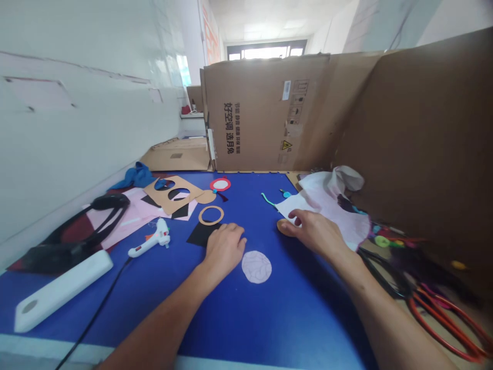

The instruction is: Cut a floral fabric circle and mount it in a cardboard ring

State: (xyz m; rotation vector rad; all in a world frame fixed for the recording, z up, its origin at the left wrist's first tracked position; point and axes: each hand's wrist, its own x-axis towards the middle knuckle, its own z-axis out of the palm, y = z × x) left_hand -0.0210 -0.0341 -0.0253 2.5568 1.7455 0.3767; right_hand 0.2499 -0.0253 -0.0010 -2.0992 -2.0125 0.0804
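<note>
Both outstretched — left hand (226, 245) palm-down, right hand (318, 229) touching brown disc (282, 226).

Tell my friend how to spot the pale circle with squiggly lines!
On the blue table, look between the left hand and right hand, nearer the left. There lies the pale circle. Unlike the brown ring, it has thin lines and no hole.

Round tan disc (281, 227), partly hidden by the thumb of the right hand (316, 229), just beside white cloth (329, 198)
</note>
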